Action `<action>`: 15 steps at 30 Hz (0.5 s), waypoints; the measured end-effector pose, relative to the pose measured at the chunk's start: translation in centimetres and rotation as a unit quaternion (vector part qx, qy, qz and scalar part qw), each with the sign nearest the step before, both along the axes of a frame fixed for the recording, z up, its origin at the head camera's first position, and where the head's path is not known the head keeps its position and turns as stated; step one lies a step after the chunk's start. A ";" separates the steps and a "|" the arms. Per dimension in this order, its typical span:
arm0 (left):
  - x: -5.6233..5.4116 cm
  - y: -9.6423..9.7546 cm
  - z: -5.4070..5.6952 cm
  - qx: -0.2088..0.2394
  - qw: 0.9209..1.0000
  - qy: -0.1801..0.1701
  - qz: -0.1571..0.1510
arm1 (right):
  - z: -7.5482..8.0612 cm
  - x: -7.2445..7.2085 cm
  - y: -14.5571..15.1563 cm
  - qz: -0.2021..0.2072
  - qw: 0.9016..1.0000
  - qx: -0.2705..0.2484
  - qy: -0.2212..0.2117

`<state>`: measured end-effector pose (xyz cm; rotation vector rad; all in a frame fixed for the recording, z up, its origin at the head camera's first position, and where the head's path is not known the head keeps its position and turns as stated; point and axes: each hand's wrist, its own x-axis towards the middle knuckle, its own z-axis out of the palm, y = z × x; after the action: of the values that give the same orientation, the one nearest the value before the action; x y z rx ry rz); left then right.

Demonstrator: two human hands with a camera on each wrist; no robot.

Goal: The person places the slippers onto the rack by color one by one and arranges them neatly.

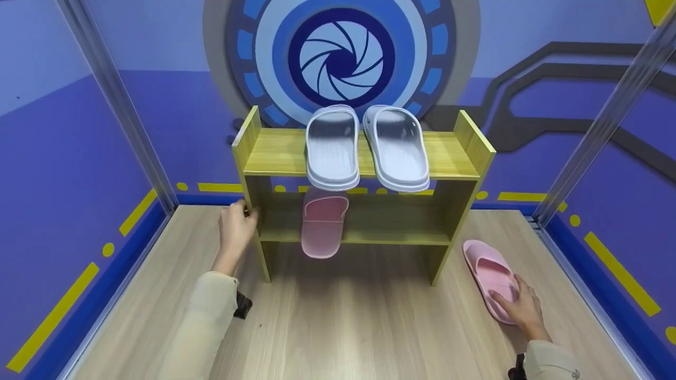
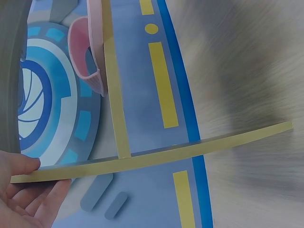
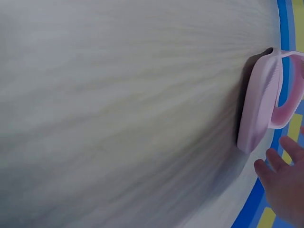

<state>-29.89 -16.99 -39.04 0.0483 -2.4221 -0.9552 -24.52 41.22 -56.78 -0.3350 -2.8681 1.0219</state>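
Observation:
My left hand [image 1: 237, 224] grips the left side panel of a small wooden shoe rack [image 1: 359, 240], thumb on one face and fingers on the other in the left wrist view. A pair of grey clogs, one left [image 1: 332, 158] and one right [image 1: 400, 153], sits on the top board, toes toward the wall. One pink slipper [image 1: 322, 237] rests on the lower shelf, partly over its front edge. On the floor to the right lies another pink slipper [image 1: 488, 269]. Beside it is my right hand [image 1: 524, 311], its fingers spread; whether they touch the slipper I cannot tell.
A wood-grain floor board [image 1: 359, 332] lies under the rack. Behind stands a blue printed wall [image 1: 174, 116], with metal posts at the left [image 1: 121, 105] and right [image 1: 602, 116] corners.

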 end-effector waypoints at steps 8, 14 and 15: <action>-0.1 0.1 0.0 0.005 1.000 0.003 -0.001 | -0.7 0.0 -0.3 0.004 1.000 0.009 -0.018; 0.0 0.1 0.0 0.005 1.000 0.005 -0.002 | -1.1 -0.1 -0.8 0.007 1.000 0.021 -0.018; 0.0 0.1 0.0 0.005 1.000 0.005 -0.002 | -1.1 -0.1 -0.8 0.006 1.000 0.023 -0.020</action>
<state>-29.86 -16.89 -39.07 0.0407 -2.4094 -0.9664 -24.59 40.39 -57.93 -0.3383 -2.9285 0.9592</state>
